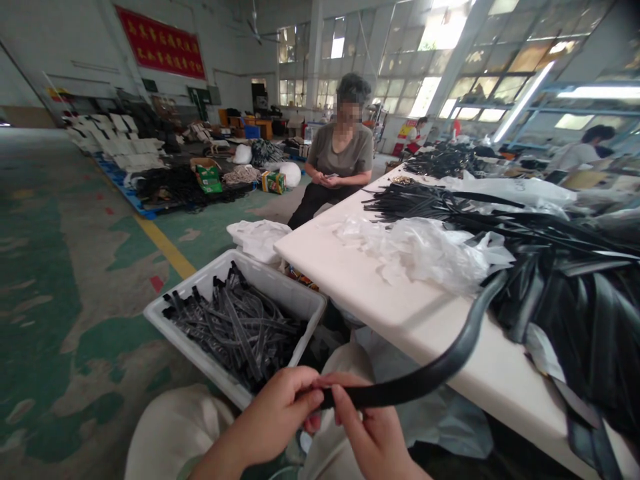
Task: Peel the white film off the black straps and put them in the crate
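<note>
Left hand (285,405) and right hand (367,421), each grip pinched closed, hold a strap (425,383) near its end; beyond them, a bin (285,287); the strap arcs over the desk (320,253) toward a heap (590,313); farther, a person (345,152) sits

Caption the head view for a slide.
Left hand and right hand pinch a black strap near a white plastic crate.

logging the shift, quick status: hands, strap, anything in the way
Left hand and right hand both holding black strap. Strap arcs up toward black pile on table. Plastic bag close by; hands unobstructed.
</note>
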`<action>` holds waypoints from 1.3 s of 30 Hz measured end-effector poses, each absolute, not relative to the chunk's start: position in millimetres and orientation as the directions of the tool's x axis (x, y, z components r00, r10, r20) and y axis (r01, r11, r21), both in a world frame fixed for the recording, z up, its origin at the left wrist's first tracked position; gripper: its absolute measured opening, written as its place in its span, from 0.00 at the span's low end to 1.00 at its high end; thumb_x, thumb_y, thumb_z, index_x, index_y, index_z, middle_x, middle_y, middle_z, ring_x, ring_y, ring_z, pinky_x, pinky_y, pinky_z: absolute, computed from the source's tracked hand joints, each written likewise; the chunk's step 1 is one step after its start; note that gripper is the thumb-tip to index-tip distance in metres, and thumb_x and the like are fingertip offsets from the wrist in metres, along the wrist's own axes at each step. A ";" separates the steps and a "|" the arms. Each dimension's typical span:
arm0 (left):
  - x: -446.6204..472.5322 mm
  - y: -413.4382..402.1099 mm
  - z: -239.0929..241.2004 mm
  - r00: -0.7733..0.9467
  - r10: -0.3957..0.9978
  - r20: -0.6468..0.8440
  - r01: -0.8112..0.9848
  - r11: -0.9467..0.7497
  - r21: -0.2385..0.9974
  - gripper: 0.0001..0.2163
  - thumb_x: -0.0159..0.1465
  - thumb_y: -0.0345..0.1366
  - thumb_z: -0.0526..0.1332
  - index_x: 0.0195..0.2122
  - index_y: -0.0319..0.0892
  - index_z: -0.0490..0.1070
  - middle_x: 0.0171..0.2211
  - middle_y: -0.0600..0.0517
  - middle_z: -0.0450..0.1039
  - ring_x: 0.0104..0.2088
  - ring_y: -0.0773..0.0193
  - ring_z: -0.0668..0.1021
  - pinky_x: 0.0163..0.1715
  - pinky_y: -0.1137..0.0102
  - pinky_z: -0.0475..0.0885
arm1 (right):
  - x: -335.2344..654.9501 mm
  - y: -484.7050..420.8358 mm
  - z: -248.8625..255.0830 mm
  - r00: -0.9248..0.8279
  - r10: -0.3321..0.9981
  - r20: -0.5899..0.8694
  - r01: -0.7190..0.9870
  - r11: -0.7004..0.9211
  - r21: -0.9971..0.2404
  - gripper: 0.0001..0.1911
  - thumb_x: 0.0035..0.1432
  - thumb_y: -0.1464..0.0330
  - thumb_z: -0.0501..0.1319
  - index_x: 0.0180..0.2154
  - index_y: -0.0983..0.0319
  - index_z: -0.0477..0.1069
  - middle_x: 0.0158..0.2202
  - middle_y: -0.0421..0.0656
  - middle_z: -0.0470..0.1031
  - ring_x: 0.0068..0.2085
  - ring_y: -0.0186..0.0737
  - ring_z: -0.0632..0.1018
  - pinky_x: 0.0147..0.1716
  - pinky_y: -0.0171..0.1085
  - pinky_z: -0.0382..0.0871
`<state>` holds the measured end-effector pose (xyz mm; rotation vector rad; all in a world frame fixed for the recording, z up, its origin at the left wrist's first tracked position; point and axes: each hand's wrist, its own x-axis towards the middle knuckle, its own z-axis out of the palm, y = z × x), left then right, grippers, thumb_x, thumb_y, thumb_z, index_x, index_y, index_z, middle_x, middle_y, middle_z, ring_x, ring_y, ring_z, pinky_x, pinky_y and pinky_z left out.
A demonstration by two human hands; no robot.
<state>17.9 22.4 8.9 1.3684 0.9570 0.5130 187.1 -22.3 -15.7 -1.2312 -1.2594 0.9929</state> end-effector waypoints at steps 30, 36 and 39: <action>39.6 46.8 1.9 0.519 0.800 -0.300 0.028 0.335 0.942 0.47 0.58 0.65 0.61 0.70 0.37 0.51 0.34 0.45 0.80 0.20 0.60 0.79 0.20 0.69 0.72 | 189.8 -3.6 -13.1 -0.048 0.968 0.246 0.265 0.250 -0.931 0.15 0.68 0.59 0.57 0.43 0.58 0.80 0.32 0.46 0.82 0.34 0.42 0.81 0.34 0.36 0.72; 30.5 46.1 -4.5 0.334 0.879 -0.339 0.229 0.273 0.934 0.42 0.65 0.68 0.37 0.60 0.38 0.68 0.33 0.48 0.74 0.27 0.58 0.78 0.28 0.63 0.74 | 186.7 -1.5 -8.4 -0.222 0.975 -0.024 0.080 -0.006 -0.997 0.26 0.63 0.50 0.59 0.24 0.61 0.78 0.19 0.44 0.76 0.21 0.38 0.75 0.21 0.33 0.66; 23.8 43.8 -2.3 0.377 0.902 -0.212 0.291 0.102 0.951 0.42 0.64 0.69 0.36 0.58 0.39 0.68 0.40 0.45 0.75 0.41 0.53 0.78 0.45 0.59 0.73 | 182.3 -1.9 -10.2 -0.051 0.994 -0.094 0.091 -0.089 -0.992 0.27 0.57 0.47 0.63 0.21 0.63 0.77 0.17 0.46 0.75 0.19 0.37 0.73 0.19 0.33 0.64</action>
